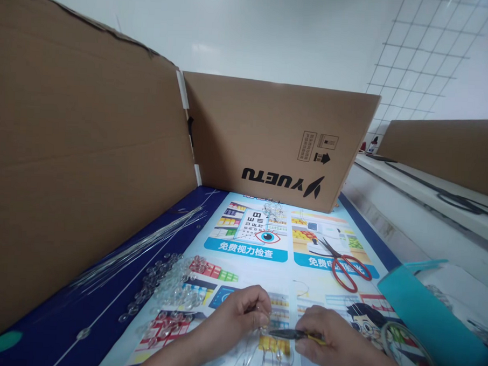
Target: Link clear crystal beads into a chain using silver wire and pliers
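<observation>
My left hand (251, 312) is closed in a pinch on a thin beaded wire; the fingers partly hide what lies between them. My right hand (329, 338) is wrapped round a pair of pliers (289, 333) with dark jaws and yellow handles. The jaws point left and reach the pinched fingertips; whether they grip the wire I cannot tell. Below the hands, thin wires (263, 359) with clear beads at their ends spread over the printed sheet. A pile of clear round beads (177, 284) lies left of my left hand.
A bundle of straight wires (144, 247) lies along the left cardboard panel (88, 122). Red-handled scissors (347, 266) rest beyond my right hand. More wire pieces (273, 209) lie by the back panel (278, 136). A teal container (428, 315) and a tape roll (412, 347) are at right.
</observation>
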A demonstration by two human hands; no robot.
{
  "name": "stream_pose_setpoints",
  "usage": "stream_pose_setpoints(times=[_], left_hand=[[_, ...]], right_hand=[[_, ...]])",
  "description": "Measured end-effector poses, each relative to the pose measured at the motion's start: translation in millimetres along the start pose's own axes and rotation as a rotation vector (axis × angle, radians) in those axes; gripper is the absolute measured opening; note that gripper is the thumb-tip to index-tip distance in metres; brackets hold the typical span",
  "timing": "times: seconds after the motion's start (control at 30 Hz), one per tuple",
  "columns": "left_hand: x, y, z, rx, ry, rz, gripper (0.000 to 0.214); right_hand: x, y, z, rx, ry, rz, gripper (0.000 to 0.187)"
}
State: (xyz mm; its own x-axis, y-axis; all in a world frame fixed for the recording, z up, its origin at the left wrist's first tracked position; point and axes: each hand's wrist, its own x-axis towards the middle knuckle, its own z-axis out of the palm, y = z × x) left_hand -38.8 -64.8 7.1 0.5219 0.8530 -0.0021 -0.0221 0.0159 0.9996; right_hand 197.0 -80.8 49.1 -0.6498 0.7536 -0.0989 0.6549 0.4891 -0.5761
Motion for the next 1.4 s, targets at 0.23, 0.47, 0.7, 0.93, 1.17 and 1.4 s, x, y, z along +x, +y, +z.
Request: stream_pose_setpoints(times=[0.23, 0.47, 0.7, 0.93, 1.17, 1.4], left_hand=[[1, -1, -2.5, -0.05, 0.0, 0.01, 0.007], [0, -2, -2.0, -0.058, 0.011, 0.01, 0.008], [-1, 1, -0.8, -0.062, 0.009, 0.026, 0.008], [-2, 8, 1.2, -0.028, 0.006, 0.044, 0.006], [-2, 9, 0.9, -0.021, -0.003, 0.027, 0.005], [-1, 10, 0.2, 0.0, 0.012, 0.039, 0.006]], right_hand=[[1, 3, 4, 0.032, 0.032, -0.028, 0.034], [-1, 9, 13, 0.008, 0.103, -0.026, 0.028], [-2, 5, 14, 0.003, 0.115, -0.016, 0.031], [-2, 2, 13, -0.033, 0.074, -0.003, 0.034], [-5, 2, 13, -0.069, 0.043, 0.019, 0.035], [-3, 5, 14, -0.06, 0.083, -0.009, 0.03]])
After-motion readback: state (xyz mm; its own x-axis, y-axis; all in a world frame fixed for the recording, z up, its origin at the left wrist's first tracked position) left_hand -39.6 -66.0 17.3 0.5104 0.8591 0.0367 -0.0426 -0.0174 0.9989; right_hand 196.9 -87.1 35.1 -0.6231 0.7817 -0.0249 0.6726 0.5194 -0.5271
